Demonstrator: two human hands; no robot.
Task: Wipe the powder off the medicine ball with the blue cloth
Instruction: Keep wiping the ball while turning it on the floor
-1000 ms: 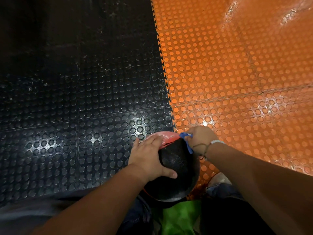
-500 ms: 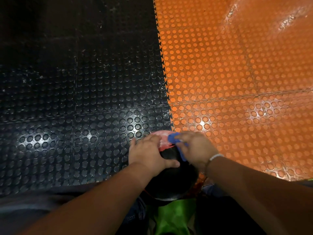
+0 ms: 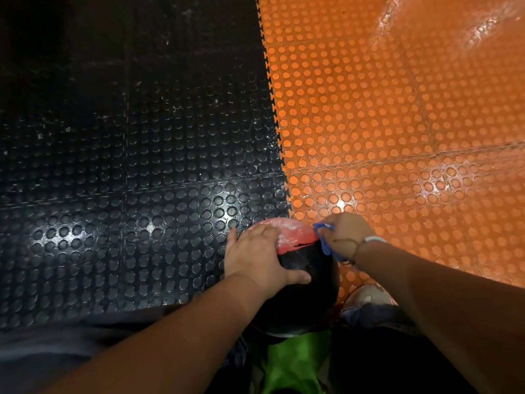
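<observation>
Near you, on the seam between the black and orange floor mats [image 3: 397,109], your left hand [image 3: 255,257] lies spread on the medicine ball [image 3: 306,297]; at its far right your right hand [image 3: 348,234] clutches the blue cloth [image 3: 325,244] beside white powder [image 3: 289,231].

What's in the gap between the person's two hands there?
In the head view, the red top of the medicine ball, dusted with white powder, lies between the left hand and the right hand, which grips the blue cloth.
</observation>
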